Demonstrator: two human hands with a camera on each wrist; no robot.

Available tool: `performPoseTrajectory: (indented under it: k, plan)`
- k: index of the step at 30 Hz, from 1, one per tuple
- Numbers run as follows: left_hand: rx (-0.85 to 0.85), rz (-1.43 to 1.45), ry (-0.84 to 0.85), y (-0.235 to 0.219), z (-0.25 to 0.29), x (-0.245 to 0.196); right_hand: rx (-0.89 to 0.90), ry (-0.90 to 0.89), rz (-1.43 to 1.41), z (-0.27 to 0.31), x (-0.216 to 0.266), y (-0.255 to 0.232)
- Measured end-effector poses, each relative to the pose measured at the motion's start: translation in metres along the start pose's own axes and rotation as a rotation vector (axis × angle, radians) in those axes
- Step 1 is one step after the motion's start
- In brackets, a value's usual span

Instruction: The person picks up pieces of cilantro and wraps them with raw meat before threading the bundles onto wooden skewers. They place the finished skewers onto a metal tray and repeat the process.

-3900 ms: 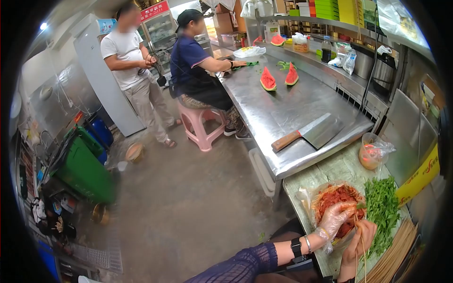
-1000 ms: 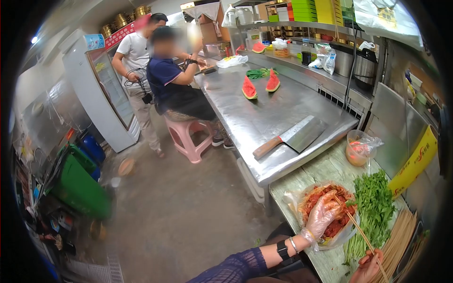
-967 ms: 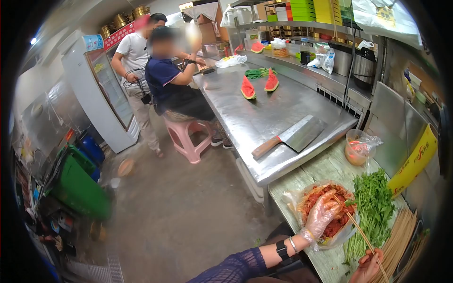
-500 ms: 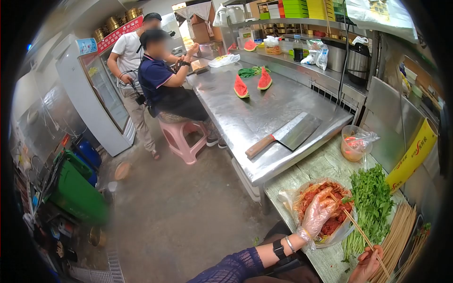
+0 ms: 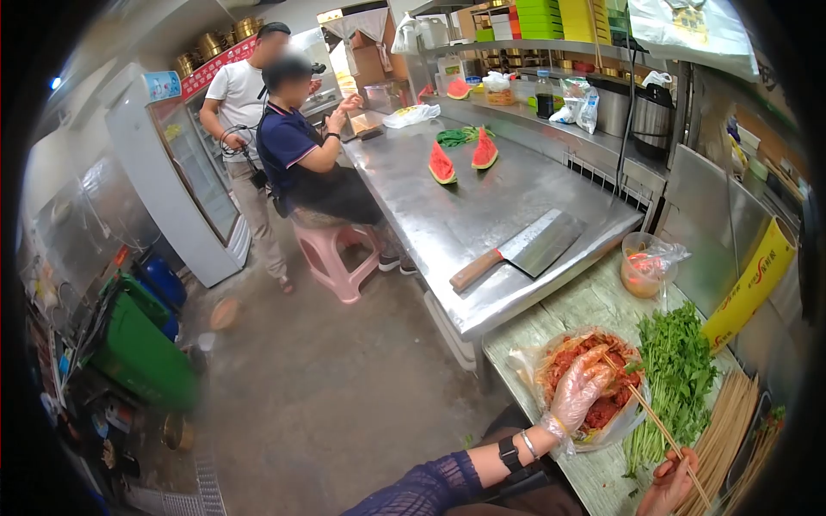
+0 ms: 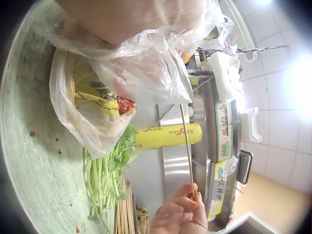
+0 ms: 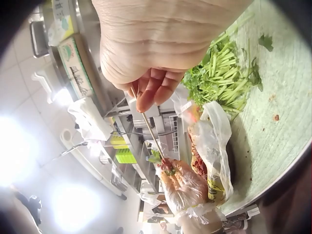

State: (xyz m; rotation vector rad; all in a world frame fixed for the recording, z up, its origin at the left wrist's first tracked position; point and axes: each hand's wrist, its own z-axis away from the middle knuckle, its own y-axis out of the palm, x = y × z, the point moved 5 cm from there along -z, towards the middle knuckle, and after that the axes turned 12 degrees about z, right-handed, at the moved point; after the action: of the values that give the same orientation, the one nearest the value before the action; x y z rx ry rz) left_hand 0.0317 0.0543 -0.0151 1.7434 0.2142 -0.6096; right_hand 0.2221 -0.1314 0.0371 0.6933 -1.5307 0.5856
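Note:
My left hand (image 5: pixel 578 396), in a clear plastic glove, is over a plastic bag (image 5: pixel 523 361) of red, sauce-coated meat (image 5: pixel 564 354). Its fingertips pinch a red meat piece (image 7: pixel 168 165) with a green leaf (image 7: pixel 156 157) beside it, at the far end of a bamboo skewer (image 6: pixel 187 141). My bare right hand (image 5: pixel 671 483) pinches that skewer near its other end, with fingers curled, as the right wrist view shows (image 7: pixel 156 87). The skewer slants up from the right hand to the left. A leafy green bunch (image 5: pixel 675 365) lies right beside the bag.
A pile of bamboo skewers (image 5: pixel 718 434) lies right of the greens. Behind stand a plastic tub (image 5: pixel 644 273) and a yellow roll (image 5: pixel 757 279). A cleaver (image 5: pixel 538 245) and watermelon wedges (image 5: pixel 441 163) lie on the steel table (image 5: pixel 508 193). Two people (image 5: pixel 297 159) are beyond it.
Since the oldest frame, my right hand has moved away from the left, down and right along the skewer. Over the last second both hands stay nearly still. The seated person has lifted both hands.

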Motion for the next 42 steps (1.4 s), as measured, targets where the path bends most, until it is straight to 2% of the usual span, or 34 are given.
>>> performPoseTrajectory:
  k: [22, 28, 31, 40, 42]
  plan:
    - [-0.001, 0.006, 0.003, -0.002, 0.000, 0.003, 0.016, -0.026, -0.034, 0.000, -0.001, 0.000]
    - [-0.001, -0.031, -0.026, 0.009, 0.001, -0.005, 0.015, -0.023, -0.012, -0.001, -0.003, -0.003]
    - [0.014, -0.014, 0.012, 0.006, 0.000, -0.003, 0.014, -0.019, 0.008, -0.001, -0.005, -0.002]
    - [-0.015, -0.015, -0.022, -0.001, -0.002, 0.004, 0.043, -0.047, 0.001, -0.001, -0.002, -0.004]
    - [-0.031, -0.102, 0.052, -0.004, -0.004, -0.003, 0.027, -0.022, -0.067, -0.001, -0.001, -0.007]
